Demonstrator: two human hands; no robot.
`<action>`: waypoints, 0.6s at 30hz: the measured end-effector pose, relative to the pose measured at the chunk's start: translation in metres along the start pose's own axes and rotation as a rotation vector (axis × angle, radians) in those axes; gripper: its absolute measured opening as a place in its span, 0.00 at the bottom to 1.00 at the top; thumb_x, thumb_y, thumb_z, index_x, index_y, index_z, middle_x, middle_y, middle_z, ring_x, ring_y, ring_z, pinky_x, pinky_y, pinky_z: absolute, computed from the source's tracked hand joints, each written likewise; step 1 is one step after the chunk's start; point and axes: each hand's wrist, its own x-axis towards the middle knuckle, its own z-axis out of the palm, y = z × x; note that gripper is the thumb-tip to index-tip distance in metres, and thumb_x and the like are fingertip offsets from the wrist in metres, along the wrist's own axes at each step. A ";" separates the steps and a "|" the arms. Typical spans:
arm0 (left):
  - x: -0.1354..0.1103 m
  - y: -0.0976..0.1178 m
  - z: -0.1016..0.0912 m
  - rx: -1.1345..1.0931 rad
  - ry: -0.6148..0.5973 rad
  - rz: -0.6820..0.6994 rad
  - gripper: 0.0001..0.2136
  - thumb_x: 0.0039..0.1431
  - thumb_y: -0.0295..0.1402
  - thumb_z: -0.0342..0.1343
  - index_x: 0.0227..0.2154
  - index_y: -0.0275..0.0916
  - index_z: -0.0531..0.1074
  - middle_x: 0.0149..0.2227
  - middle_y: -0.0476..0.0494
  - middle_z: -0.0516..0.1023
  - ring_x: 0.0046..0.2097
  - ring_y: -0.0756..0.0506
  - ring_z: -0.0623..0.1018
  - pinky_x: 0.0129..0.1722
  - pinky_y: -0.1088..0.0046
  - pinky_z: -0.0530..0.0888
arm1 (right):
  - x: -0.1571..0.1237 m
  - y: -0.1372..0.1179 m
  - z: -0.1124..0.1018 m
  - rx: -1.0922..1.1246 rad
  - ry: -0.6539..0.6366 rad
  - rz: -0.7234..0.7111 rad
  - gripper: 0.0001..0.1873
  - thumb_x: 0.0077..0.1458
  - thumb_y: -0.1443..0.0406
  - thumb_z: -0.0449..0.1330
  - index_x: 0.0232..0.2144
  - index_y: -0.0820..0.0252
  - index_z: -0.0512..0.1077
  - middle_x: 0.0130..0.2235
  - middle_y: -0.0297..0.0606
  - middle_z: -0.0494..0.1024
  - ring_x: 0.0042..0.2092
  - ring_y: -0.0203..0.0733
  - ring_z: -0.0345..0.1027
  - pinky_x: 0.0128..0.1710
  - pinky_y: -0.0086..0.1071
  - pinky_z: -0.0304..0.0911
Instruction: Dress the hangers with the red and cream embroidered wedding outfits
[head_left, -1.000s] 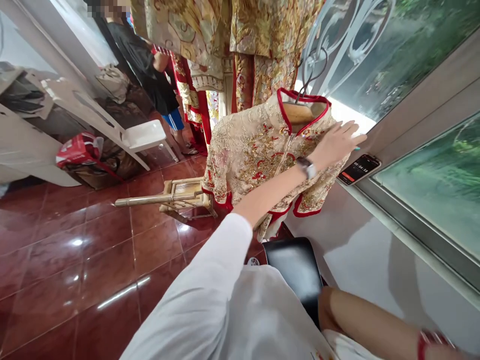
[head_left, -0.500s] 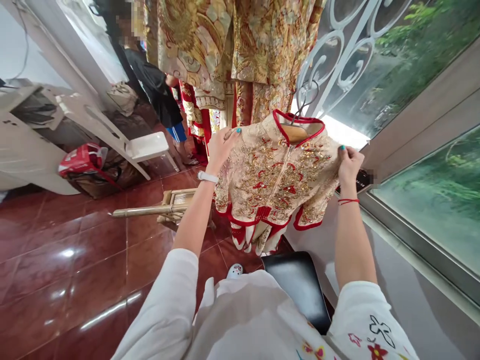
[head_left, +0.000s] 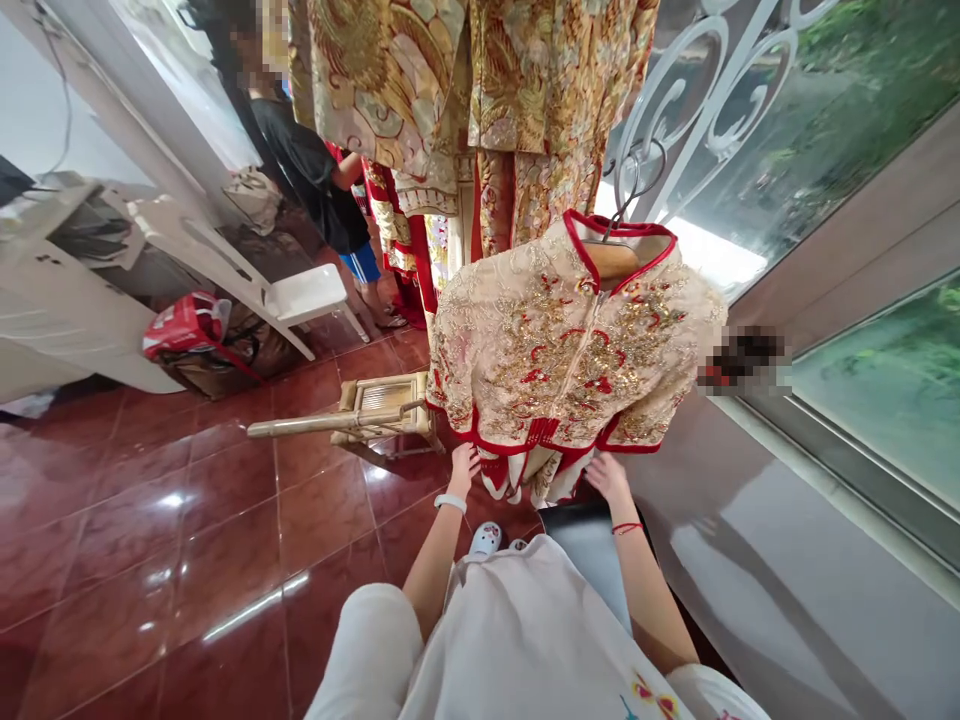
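An embroidered cream jacket [head_left: 566,350] with gold beading and red piping hangs from a hanger with a wooden body [head_left: 607,260], its hook on the white window grille. Below its hem shows a red and cream skirt [head_left: 559,480]. My left hand [head_left: 465,464] is open at the jacket's lower left hem, fingers stretched upward beside the skirt. On the other side my right hand [head_left: 608,477] is open close to the skirt, below the right sleeve cuff. The fingertips of both hands are partly hidden at the cloth.
Gold embroidered garments [head_left: 390,90] hang behind the jacket. A bamboo chair [head_left: 382,410] is at left, a black seat [head_left: 589,550] by my right arm. Further left are a white chair [head_left: 307,295], a red bag [head_left: 187,325] and a person in black [head_left: 307,165]. A window [head_left: 885,370] lies right.
Both hands have let go of the jacket's shoulders and moved down to its hem and the skirt. The jacket still hangs in place, its sleeves now lower.
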 end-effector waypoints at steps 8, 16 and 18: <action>0.053 -0.033 0.009 -0.013 -0.047 -0.048 0.13 0.54 0.31 0.64 0.40 0.39 0.70 0.38 0.43 0.79 0.33 0.51 0.78 0.34 0.76 0.75 | 0.042 0.036 0.012 0.065 0.061 0.175 0.22 0.49 0.59 0.69 0.23 0.55 0.57 0.19 0.25 0.62 0.21 0.33 0.59 0.22 0.28 0.63; 0.042 -0.052 -0.007 0.110 -0.008 0.089 0.08 0.57 0.27 0.57 0.40 0.40 0.69 0.37 0.39 0.79 0.40 0.42 0.81 0.40 0.61 0.78 | 0.048 0.035 0.018 -0.068 0.210 -0.103 0.15 0.61 0.59 0.61 0.26 0.58 0.65 0.23 0.28 0.64 0.23 0.33 0.61 0.23 0.29 0.63; 0.044 -0.038 -0.025 0.157 0.052 0.195 0.10 0.59 0.28 0.53 0.44 0.39 0.68 0.39 0.37 0.78 0.42 0.39 0.81 0.42 0.57 0.78 | 0.043 0.017 0.004 -0.122 0.235 -0.308 0.12 0.62 0.57 0.56 0.28 0.55 0.66 0.23 0.33 0.66 0.25 0.40 0.65 0.22 0.35 0.64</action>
